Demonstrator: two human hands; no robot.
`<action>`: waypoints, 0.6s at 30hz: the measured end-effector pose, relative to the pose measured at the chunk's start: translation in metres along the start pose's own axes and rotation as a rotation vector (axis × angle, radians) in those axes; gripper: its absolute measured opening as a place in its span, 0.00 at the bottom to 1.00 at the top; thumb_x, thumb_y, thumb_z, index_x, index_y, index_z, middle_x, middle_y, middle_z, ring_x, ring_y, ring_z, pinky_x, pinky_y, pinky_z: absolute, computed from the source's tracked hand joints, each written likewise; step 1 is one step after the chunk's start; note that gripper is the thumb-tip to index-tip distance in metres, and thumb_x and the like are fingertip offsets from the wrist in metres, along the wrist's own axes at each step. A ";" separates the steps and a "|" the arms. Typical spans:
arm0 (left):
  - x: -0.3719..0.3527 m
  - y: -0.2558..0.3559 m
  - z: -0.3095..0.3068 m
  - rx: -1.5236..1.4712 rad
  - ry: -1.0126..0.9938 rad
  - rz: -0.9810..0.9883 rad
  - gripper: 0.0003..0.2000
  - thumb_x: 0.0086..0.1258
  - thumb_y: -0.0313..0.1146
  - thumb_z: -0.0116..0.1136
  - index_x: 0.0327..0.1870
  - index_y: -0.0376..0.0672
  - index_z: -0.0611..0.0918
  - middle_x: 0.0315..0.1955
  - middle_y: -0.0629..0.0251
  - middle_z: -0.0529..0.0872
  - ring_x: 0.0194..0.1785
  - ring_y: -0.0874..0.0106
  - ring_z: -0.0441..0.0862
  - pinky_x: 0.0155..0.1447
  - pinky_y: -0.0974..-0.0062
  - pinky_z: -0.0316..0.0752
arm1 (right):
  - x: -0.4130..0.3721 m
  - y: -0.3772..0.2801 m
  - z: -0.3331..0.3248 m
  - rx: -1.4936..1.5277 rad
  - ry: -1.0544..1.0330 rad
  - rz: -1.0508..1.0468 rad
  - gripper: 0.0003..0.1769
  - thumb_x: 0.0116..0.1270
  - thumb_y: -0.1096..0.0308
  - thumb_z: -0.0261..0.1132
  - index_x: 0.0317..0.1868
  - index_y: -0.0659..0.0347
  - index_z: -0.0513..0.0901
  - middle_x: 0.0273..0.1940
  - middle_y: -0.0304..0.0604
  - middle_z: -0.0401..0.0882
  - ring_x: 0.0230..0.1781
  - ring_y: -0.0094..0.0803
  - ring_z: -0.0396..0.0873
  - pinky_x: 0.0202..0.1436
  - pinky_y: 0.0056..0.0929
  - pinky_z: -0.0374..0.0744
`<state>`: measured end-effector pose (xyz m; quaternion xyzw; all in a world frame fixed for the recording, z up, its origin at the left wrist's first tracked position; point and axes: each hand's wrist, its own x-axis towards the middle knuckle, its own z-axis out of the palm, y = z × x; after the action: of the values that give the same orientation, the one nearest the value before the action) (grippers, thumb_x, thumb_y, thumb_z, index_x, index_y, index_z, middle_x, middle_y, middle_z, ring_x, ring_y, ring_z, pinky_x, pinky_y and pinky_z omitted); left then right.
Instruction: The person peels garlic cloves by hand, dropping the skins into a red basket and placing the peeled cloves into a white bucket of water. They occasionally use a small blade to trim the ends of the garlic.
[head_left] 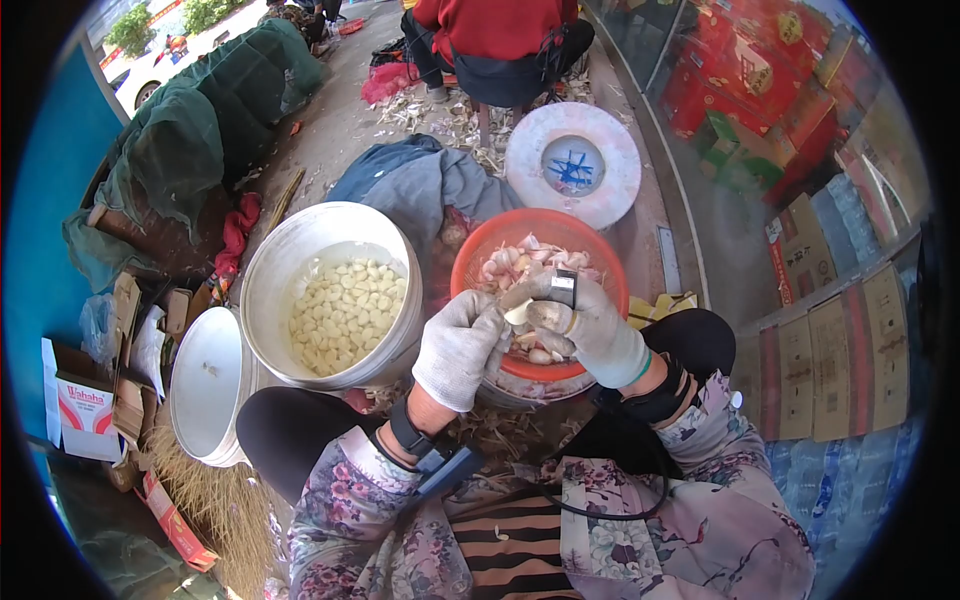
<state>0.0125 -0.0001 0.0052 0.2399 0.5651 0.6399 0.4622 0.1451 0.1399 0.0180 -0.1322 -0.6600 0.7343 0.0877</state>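
Note:
Both my hands wear whitish work gloves and meet above an orange bowl (464, 262). Between their fingertips is a pale garlic clove (517, 313). My left hand (458, 350) is closed, its thumb and forefinger pinching at the clove's left side. From the right, my right hand (596, 328) pinches the same clove with thumb and bent forefinger. A dark, shiny band (563, 287) sits around a finger of that hand. Pinkish unpeeled garlic cloves (530, 260) fill the bowl below, partly hidden by my hands. Left of it, a white bucket (262, 290) holds peeled cloves (345, 315) in liquid.
A round white lid-like disc (612, 150) lies beyond the bowl, beside grey-blue cloth (420, 172). Another white bucket (207, 390) stands at left near a straw broom (215, 500). Ahead sits a person in red (495, 30) among scattered husks. Cardboard boxes (835, 365) line the right.

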 end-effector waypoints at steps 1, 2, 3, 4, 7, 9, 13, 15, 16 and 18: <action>0.000 0.001 -0.002 -0.015 -0.012 0.002 0.09 0.77 0.35 0.47 0.40 0.40 0.75 0.24 0.69 0.79 0.19 0.82 0.71 0.23 0.86 0.64 | 0.002 0.001 0.001 0.042 0.014 -0.039 0.24 0.72 0.56 0.62 0.57 0.69 0.79 0.46 0.42 0.83 0.48 0.26 0.80 0.54 0.26 0.78; 0.000 0.001 -0.004 -0.031 -0.024 0.006 0.09 0.78 0.35 0.47 0.40 0.39 0.75 0.24 0.69 0.80 0.19 0.82 0.71 0.23 0.85 0.64 | 0.004 0.003 0.003 0.081 0.028 -0.078 0.25 0.72 0.56 0.62 0.57 0.70 0.78 0.47 0.42 0.83 0.48 0.26 0.80 0.54 0.26 0.78; 0.000 0.002 -0.006 -0.047 -0.037 0.009 0.10 0.78 0.36 0.46 0.40 0.39 0.75 0.25 0.68 0.80 0.19 0.81 0.72 0.23 0.84 0.65 | 0.005 0.003 0.004 0.121 0.043 -0.118 0.25 0.72 0.56 0.62 0.58 0.70 0.78 0.47 0.41 0.83 0.48 0.27 0.80 0.55 0.26 0.78; 0.002 0.001 -0.008 -0.078 -0.051 0.027 0.11 0.78 0.37 0.46 0.40 0.38 0.75 0.26 0.66 0.81 0.20 0.79 0.74 0.24 0.83 0.68 | 0.005 0.005 0.003 0.060 0.089 -0.163 0.25 0.72 0.56 0.62 0.58 0.70 0.78 0.48 0.41 0.82 0.48 0.26 0.80 0.54 0.25 0.78; 0.006 -0.003 -0.010 -0.146 -0.026 0.054 0.11 0.78 0.37 0.47 0.41 0.38 0.75 0.27 0.65 0.81 0.22 0.77 0.76 0.25 0.82 0.70 | 0.004 0.005 0.002 -0.107 0.155 -0.254 0.23 0.72 0.59 0.62 0.59 0.69 0.78 0.48 0.39 0.82 0.46 0.24 0.80 0.53 0.24 0.78; 0.005 -0.002 -0.010 -0.101 -0.031 0.054 0.11 0.78 0.36 0.47 0.41 0.38 0.75 0.27 0.66 0.81 0.24 0.77 0.77 0.28 0.81 0.72 | 0.002 0.001 0.006 -0.203 0.106 -0.253 0.19 0.73 0.64 0.61 0.59 0.68 0.78 0.46 0.38 0.83 0.44 0.22 0.81 0.53 0.23 0.77; 0.002 -0.002 -0.006 0.014 -0.078 0.101 0.10 0.79 0.35 0.47 0.42 0.37 0.76 0.29 0.66 0.82 0.28 0.78 0.79 0.33 0.81 0.74 | 0.004 0.005 0.007 -0.155 0.107 -0.129 0.18 0.73 0.67 0.61 0.58 0.68 0.78 0.44 0.39 0.83 0.43 0.22 0.81 0.49 0.23 0.78; -0.002 -0.001 -0.007 0.020 -0.130 0.110 0.10 0.78 0.34 0.47 0.43 0.36 0.76 0.30 0.65 0.83 0.31 0.78 0.79 0.38 0.81 0.76 | 0.004 -0.001 0.003 -0.102 0.086 -0.120 0.17 0.73 0.68 0.60 0.57 0.68 0.79 0.41 0.39 0.84 0.41 0.21 0.81 0.46 0.22 0.79; -0.006 0.003 -0.004 0.007 -0.148 0.108 0.09 0.78 0.33 0.47 0.43 0.35 0.76 0.30 0.65 0.83 0.31 0.78 0.79 0.38 0.80 0.76 | 0.004 -0.002 0.008 -0.070 0.154 -0.147 0.18 0.73 0.59 0.60 0.53 0.66 0.81 0.35 0.35 0.81 0.32 0.16 0.77 0.35 0.17 0.75; -0.017 0.012 0.003 -0.004 -0.214 0.074 0.07 0.76 0.28 0.46 0.43 0.34 0.76 0.31 0.64 0.83 0.32 0.78 0.79 0.39 0.80 0.76 | 0.003 -0.006 0.003 0.115 0.254 -0.019 0.16 0.73 0.59 0.60 0.50 0.64 0.81 0.32 0.33 0.79 0.26 0.14 0.72 0.29 0.15 0.70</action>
<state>0.0193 -0.0129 0.0207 0.3267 0.5020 0.6282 0.4966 0.1411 0.1382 0.0242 -0.2123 -0.6016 0.7475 0.1851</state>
